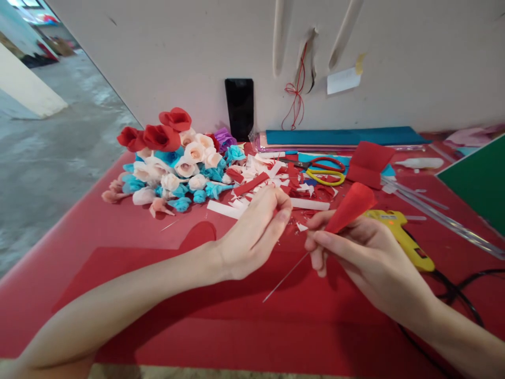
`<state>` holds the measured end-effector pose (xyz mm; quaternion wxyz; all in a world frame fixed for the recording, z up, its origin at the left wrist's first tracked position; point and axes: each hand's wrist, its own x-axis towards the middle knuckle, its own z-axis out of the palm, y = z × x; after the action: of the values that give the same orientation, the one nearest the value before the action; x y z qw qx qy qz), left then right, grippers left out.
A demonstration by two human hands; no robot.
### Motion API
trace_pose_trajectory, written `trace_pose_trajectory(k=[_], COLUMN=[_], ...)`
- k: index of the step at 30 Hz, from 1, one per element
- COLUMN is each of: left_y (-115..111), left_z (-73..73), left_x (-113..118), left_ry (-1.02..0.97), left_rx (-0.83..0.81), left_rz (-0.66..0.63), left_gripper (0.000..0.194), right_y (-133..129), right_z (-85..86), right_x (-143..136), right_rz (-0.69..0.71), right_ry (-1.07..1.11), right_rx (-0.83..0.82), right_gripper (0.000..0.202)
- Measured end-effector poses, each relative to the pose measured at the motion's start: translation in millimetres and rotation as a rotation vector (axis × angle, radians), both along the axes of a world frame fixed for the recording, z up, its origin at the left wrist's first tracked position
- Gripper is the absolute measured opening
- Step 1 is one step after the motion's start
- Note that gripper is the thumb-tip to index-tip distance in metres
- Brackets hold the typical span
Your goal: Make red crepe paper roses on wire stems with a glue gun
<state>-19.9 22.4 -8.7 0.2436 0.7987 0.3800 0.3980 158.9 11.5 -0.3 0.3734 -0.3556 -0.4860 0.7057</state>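
Observation:
My right hand (365,250) pinches a red paper flower (353,206) near its base. The red paper is rolled into a cone that opens up and to the right, and a thin wire stem (284,278) sticks out below, pointing down and left. To its left, apart from the flower, hovers my left hand (254,234), with curled fingers and the thumb pressed toward them. What those fingertips hold, if anything, is too small to make out. Under both hands lies a sheet of red paper (158,300), with a rounded red petal piece (201,234) near my left wrist.
Finished paper flowers (173,163) are heaped at the back left, beside paper scraps (272,176). Scissors (325,171) with red and yellow handles lie behind my hands. A yellow glue gun (410,242) with a black cord sits at right. A phone (240,108) leans on the wall.

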Motion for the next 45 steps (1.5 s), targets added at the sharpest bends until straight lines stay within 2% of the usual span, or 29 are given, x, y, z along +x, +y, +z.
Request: trace_pose_trajectory(k=[4,7,9,11,14,19,27,33,39,42,45], left_y=[10.6,20.7,26.3,30.1,31.3,21.1,8.3,5.1,1.9,2.0,3.3], left_z=[-3.4,-11.3,-18.2,-23.6,-25.0,-12.8,-3.9,0.3,2.5,1.9,-0.2], left_x=[-2.4,-5.0,-7.1,-9.0,-9.8,-5.8,-1.3,-0.9,2.4,1.7,-0.4], left_ry=[0.135,0.260,0.307,0.321,0.293,0.160,-0.119,-0.127,-0.054,-0.088,-0.150], left_rx=[-0.032,-0.029,-0.013,0.008,0.043,0.080,0.193,0.154,0.117,0.071,0.096], left_rz=[-0.078,-0.164,-0.175,-0.138,-0.076,-0.032,-0.185,-0.212,-0.163,-0.175,-0.212], left_gripper=[0.023,0.030,0.034,0.028,0.013,0.013,0.012,0.009,0.010,0.010,0.010], right_y=[5.0,9.0,11.6,14.3,17.9,18.9,15.9,14.5,14.1,13.6,13.5], right_z=[-0.2,0.6,0.7,0.0,-1.8,-3.2,-2.8,-1.1,-0.7,-0.9,-0.2], right_x=[1.7,4.2,6.3,8.1,9.2,8.6,9.9,9.0,7.0,9.1,10.9], right_rz=[0.004,0.026,0.034,0.033,0.026,0.028,0.126,0.152,0.156,0.155,0.164], right_ry=[-0.026,-0.119,-0.191,-0.227,-0.228,-0.220,-0.163,-0.166,-0.132,-0.138,-0.151], right_rx=[0.060,0.129,0.168,0.192,0.209,0.171,0.105,0.025,-0.041,-0.030,0.006], right_gripper=[0.007,0.008,0.010,0.012,0.012,0.012,0.007,0.015,0.006,0.005,0.013])
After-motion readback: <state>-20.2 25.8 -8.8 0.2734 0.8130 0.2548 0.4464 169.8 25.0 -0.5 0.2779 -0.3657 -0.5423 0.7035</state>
